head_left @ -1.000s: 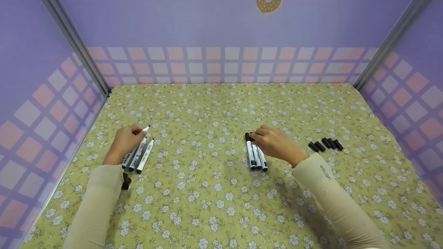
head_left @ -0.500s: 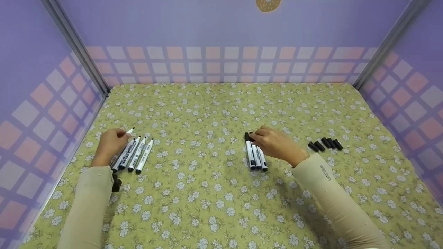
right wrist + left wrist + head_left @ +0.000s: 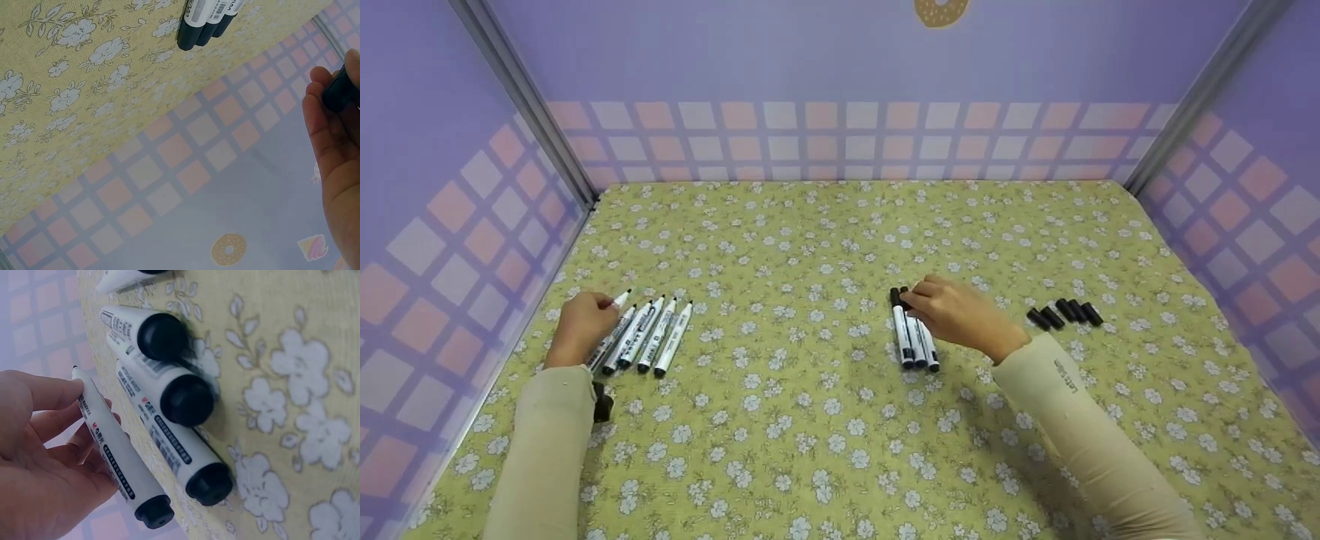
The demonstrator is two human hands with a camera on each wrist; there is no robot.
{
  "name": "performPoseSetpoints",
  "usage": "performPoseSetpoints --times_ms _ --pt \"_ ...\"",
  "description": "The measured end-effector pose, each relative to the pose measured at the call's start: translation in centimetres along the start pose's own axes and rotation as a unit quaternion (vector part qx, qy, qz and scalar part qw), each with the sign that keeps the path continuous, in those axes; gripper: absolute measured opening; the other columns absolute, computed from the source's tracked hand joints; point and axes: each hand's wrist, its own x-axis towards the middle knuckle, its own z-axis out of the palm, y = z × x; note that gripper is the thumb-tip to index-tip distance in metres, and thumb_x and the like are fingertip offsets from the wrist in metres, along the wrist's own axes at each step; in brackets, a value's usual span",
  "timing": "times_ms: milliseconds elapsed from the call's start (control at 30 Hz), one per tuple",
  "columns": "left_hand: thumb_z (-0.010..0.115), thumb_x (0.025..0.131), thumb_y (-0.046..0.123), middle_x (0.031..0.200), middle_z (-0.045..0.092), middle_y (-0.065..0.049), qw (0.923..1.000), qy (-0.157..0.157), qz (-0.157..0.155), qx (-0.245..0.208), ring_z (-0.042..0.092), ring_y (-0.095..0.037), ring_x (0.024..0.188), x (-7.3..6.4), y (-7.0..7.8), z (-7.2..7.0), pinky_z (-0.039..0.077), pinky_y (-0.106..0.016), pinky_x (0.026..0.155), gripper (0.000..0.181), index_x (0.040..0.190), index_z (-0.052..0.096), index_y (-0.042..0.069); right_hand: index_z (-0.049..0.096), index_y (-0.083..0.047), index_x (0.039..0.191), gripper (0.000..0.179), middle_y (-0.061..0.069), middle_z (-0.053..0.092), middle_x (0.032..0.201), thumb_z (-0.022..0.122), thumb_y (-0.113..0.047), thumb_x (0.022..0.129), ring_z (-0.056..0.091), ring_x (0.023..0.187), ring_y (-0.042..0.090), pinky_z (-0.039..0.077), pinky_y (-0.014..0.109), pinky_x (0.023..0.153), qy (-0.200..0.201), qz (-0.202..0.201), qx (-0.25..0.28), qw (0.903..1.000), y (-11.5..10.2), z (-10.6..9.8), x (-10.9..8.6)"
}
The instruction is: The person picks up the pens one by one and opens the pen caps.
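In the left wrist view my left hand [image 3: 585, 322] pinches an uncapped white marker [image 3: 115, 444] between thumb and fingertips, its black tail end toward the camera. Right beside it on the cloth lies a row of several uncapped markers [image 3: 673, 341], tips pointing away from me. My right hand [image 3: 956, 311] pinches a short black marker cap [image 3: 337, 93] between thumb and fingers. Just under that hand, 3 capped white markers [image 3: 902, 337] lie side by side, partly hidden by the fingers. They show apart from the hand in the right wrist view.
Several loose black caps [image 3: 1065, 313] lie in a row to the right of my right hand. Yellow floral cloth [image 3: 780, 420] covers the table. Purple checkered walls [image 3: 840, 75] stand at the back and both sides. A black object [image 3: 601, 403] shows at my left cuff.
My left hand has moved left and a little toward me with the marker, uncovering more of the markers in the row. My right hand has stayed in place.
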Motion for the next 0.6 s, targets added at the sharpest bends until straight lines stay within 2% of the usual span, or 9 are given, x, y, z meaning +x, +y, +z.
performPoseSetpoints --times_ms 200,400,500,600 --pt "0.034 0.094 0.008 0.118 0.049 -0.037 0.9996 -0.020 -0.008 0.017 0.033 -0.013 0.052 0.3 -0.7 -0.1 0.034 -0.034 0.058 0.049 0.135 0.042 -0.018 0.072 0.001 0.105 0.018 0.010 0.069 0.088 0.064 -0.008 0.092 0.063 0.078 0.021 0.054 0.028 0.069 -0.001 0.001 0.001 1.0000 0.0 0.1 -0.1" --pt "0.034 0.092 0.005 0.134 0.040 -0.042 0.9986 -0.026 -0.014 0.043 0.033 -0.014 0.053 0.4 -0.8 -0.1 0.035 -0.036 0.063 0.050 0.135 0.040 -0.018 0.071 0.002 0.107 0.019 0.010 0.069 0.089 0.063 -0.007 0.092 0.064 0.079 0.021 0.055 0.028 0.070 -0.008 0.004 -0.002 1.0000 0.0 0.0 -0.1" --pt "0.034 0.091 0.004 0.136 0.039 -0.041 0.9985 -0.026 -0.020 0.043 0.033 -0.013 0.053 0.4 -1.0 -0.1 0.036 -0.036 0.063 0.050 0.136 0.040 -0.018 0.071 0.002 0.107 0.019 0.010 0.069 0.089 0.063 -0.007 0.092 0.063 0.079 0.021 0.054 0.028 0.070 -0.009 0.006 -0.003 0.9999 0.0 0.0 -0.2" --pt "0.035 0.090 0.003 0.136 0.040 -0.041 0.9985 -0.023 -0.027 0.041 0.032 -0.011 0.050 0.5 -1.2 0.0 0.035 -0.033 0.059 0.050 0.135 0.041 -0.018 0.071 0.002 0.107 0.019 0.010 0.069 0.089 0.064 -0.007 0.092 0.063 0.079 0.021 0.054 0.028 0.070 -0.009 0.005 -0.002 0.9999 0.0 0.0 -0.2"
